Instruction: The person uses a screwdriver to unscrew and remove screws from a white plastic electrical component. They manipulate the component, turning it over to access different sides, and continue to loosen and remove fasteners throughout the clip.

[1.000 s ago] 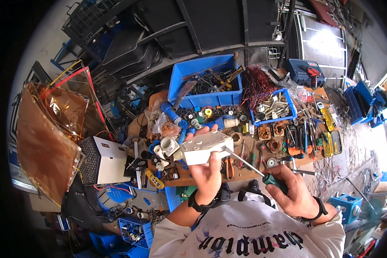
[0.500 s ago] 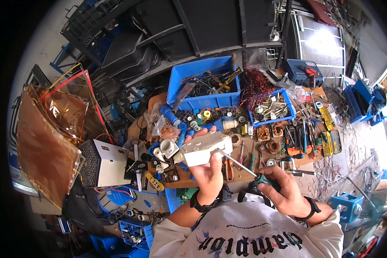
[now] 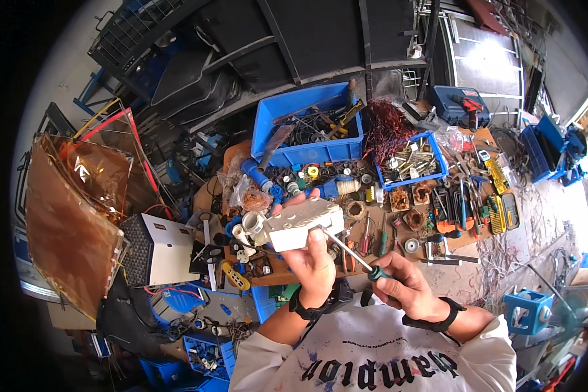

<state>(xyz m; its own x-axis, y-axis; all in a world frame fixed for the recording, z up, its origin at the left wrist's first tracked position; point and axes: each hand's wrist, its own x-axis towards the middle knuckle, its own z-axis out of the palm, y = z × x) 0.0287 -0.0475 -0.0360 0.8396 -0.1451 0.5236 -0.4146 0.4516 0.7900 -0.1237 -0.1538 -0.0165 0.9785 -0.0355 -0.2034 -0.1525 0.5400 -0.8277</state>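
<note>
My left hand (image 3: pixel 313 264) is closed around a white box-like plastic housing (image 3: pixel 300 230), held up over the near edge of the workbench. Its thumb presses on the housing's near side. In my right hand (image 3: pixel 405 287) is a screwdriver with a dark green handle (image 3: pixel 377 274) and a long metal shaft (image 3: pixel 347 249). The shaft slants up to the left, and its tip meets the housing's near side beside my left thumb. Whether the tip sits in a screw is too small to tell.
Behind the housing stands a large blue crate (image 3: pixel 307 153) of tools and cables. A smaller blue tray (image 3: pixel 411 179) holds metal bolts. Pliers and hex keys (image 3: pixel 447 206) lie on the right of the wooden workbench (image 3: pixel 277 277). A red drill (image 3: pixel 470 111) rests by a blue case (image 3: pixel 447 98).
Both hands have shifted slightly left with the housing and screwdriver. My right hand's grip on the handle has turned, with its fingers now further round it.
</note>
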